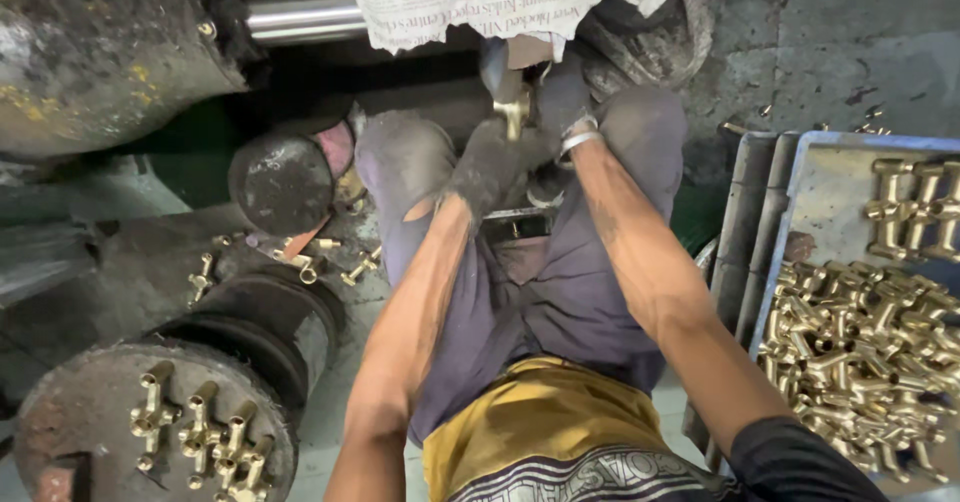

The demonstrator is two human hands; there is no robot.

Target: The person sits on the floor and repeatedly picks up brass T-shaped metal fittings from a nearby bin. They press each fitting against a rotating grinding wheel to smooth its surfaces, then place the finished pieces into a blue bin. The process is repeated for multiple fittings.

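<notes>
Honestly, grimy grey concrete floor (820, 32) everywhere; my left hand (495, 167) and right hand (560, 102) grip a small brass fitting (516, 112), mostly hidden by fingers.

Both arms reach forward and down between the raised knees, bare from the elbows, converging so the hands meet. The left hand (495, 162), blackened with grime, is curled closed with its back upward, fingers wrapped round something small at its far side. The right hand (562, 102) lies just beyond and beside it, touching it, also dirty and curled, a pale band around its wrist. The right forearm runs diagonally, wrist bent slightly inward.
</notes>
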